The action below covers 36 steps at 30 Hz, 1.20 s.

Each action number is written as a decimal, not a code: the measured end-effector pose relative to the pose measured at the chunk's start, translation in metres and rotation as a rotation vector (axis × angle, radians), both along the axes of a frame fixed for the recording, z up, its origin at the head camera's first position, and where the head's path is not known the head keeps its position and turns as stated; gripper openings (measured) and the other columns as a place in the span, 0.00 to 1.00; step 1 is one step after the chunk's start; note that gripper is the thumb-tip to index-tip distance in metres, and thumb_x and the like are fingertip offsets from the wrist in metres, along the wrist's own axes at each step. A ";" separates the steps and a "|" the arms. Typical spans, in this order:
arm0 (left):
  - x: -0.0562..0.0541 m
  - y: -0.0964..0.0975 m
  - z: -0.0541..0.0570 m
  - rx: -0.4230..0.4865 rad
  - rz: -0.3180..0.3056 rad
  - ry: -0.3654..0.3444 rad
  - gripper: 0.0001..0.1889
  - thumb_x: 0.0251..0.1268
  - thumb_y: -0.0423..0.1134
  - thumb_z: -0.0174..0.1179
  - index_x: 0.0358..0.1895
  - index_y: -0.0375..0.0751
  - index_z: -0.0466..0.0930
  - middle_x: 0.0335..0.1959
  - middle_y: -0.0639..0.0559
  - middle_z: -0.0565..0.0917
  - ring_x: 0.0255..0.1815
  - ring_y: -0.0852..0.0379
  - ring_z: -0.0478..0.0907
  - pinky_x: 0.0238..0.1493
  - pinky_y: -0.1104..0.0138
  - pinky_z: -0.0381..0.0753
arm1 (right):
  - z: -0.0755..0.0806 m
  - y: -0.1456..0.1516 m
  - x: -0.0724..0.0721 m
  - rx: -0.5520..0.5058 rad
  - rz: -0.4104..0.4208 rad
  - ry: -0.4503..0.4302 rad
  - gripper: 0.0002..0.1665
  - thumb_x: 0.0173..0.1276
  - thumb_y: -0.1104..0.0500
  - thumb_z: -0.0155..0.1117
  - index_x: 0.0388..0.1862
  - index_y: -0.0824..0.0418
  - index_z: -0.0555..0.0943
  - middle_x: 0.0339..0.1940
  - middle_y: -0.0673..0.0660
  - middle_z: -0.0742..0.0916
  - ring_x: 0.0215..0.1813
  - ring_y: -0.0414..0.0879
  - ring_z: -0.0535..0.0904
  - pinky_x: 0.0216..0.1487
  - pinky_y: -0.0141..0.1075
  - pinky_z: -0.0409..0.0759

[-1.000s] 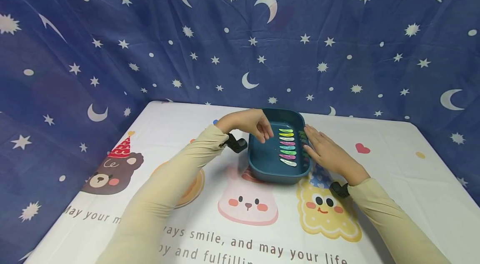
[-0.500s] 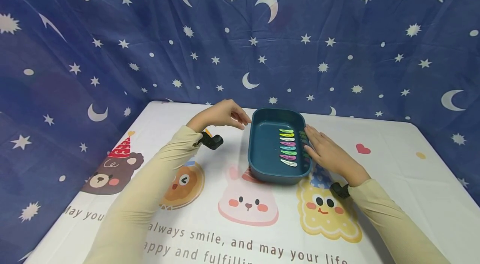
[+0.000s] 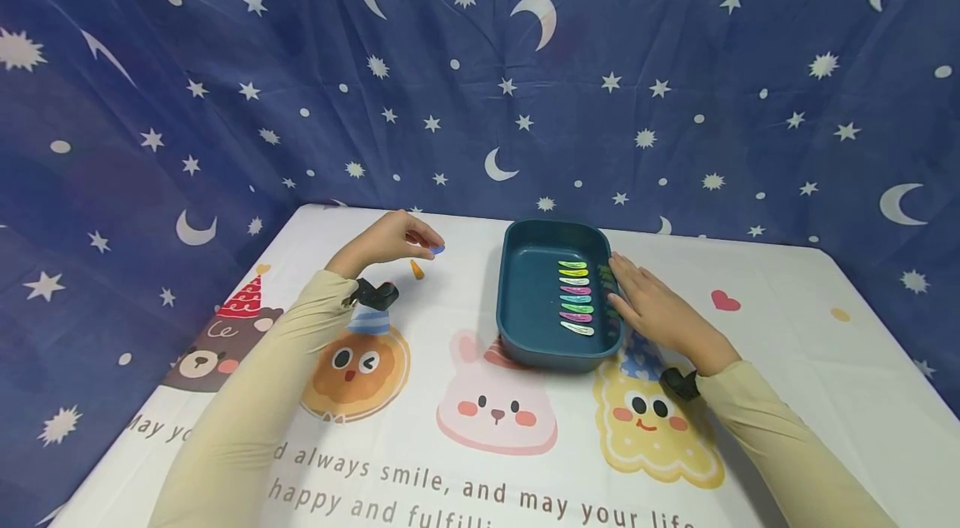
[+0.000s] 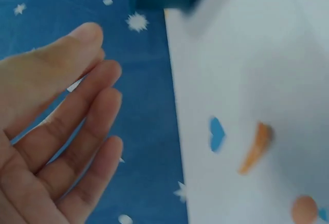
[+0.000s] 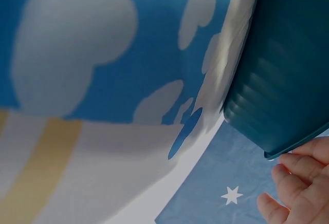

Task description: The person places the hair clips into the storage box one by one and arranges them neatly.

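My left hand hovers over the table left of the tray, fingers loosely bent and holding nothing. In the left wrist view, a gap shows between the thumb and the lower fingers; the index finger is mostly hidden. Just below this hand lies one orange snap hair clip. A row of several coloured snap hair clips lines the right half of the dark teal tray. My right hand rests with extended fingers against the tray's right wall, fingertips at the rim in the right wrist view.
The white tablecloth carries printed cartoon figures, lettering and hearts, including a blue heart near the orange clip. Behind the table and at its left hangs a blue cloth with stars and moons.
My left hand has moved left, from over the tray to above the table beside the orange clip. The right hand, the tray and the row of clips stay in place.
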<state>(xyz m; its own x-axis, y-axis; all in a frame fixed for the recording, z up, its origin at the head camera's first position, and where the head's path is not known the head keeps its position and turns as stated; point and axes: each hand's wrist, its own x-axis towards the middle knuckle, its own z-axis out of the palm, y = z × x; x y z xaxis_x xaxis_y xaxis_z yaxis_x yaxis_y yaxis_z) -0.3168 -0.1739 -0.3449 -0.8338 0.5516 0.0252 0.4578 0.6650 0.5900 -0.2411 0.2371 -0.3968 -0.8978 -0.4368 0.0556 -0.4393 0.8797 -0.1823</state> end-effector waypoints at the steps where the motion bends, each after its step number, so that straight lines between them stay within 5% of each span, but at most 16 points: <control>1: -0.001 -0.003 -0.003 -0.002 0.014 0.009 0.13 0.56 0.34 0.66 0.45 0.38 0.85 0.45 0.42 0.86 0.45 0.50 0.81 0.51 0.58 0.78 | 0.000 0.000 0.000 -0.001 -0.003 -0.004 0.40 0.73 0.50 0.46 0.73 0.71 0.48 0.75 0.68 0.57 0.75 0.62 0.51 0.72 0.57 0.51; 12: -0.014 -0.020 -0.033 -0.018 0.133 0.057 0.14 0.54 0.31 0.66 0.45 0.33 0.84 0.43 0.41 0.86 0.46 0.46 0.80 0.55 0.55 0.75 | -0.001 0.000 -0.002 0.003 0.008 0.009 0.40 0.73 0.50 0.47 0.73 0.72 0.49 0.75 0.69 0.57 0.75 0.63 0.52 0.72 0.57 0.52; 18: -0.019 -0.021 -0.045 -0.028 0.143 0.082 0.13 0.51 0.30 0.67 0.43 0.33 0.85 0.41 0.40 0.86 0.44 0.45 0.81 0.53 0.56 0.76 | -0.001 0.000 -0.001 -0.001 0.013 0.002 0.40 0.73 0.51 0.47 0.73 0.73 0.49 0.75 0.69 0.57 0.75 0.63 0.51 0.72 0.57 0.51; 36: -0.021 -0.013 -0.057 -0.164 0.233 0.037 0.16 0.49 0.36 0.71 0.43 0.37 0.85 0.42 0.43 0.85 0.46 0.48 0.79 0.53 0.57 0.75 | -0.001 0.001 -0.001 0.004 0.009 -0.012 0.39 0.74 0.50 0.46 0.73 0.72 0.48 0.75 0.68 0.56 0.76 0.62 0.50 0.72 0.57 0.50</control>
